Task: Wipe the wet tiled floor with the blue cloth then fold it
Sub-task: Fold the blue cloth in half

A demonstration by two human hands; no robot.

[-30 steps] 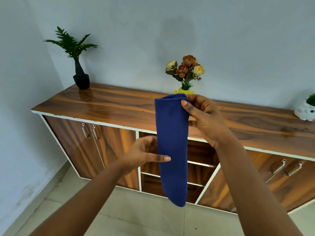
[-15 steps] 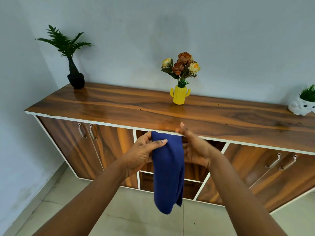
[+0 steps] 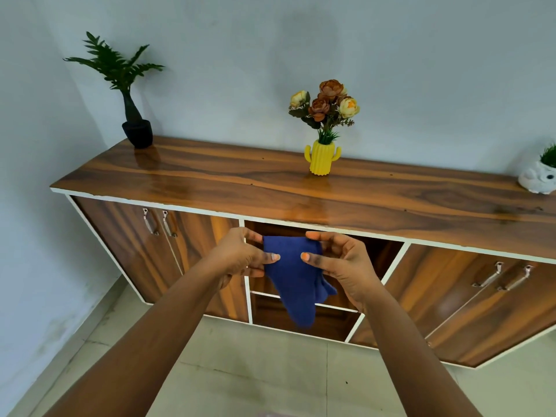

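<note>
Hands pinching a blue cloth (image 3: 296, 275) at its upper edge, in the air before a sideboard (image 3: 301, 194).
Left hand (image 3: 240, 257) grips the cloth's left side between thumb and fingers, right hand (image 3: 343, 263) grips the right side likewise; the cloth hangs doubled below them, above the tiled floor (image 3: 255, 365). Behind, on the sideboard top, stand a yellow vase of flowers (image 3: 322, 156), a dark potted plant (image 3: 137, 132) and a white pot (image 3: 538, 179).
</note>
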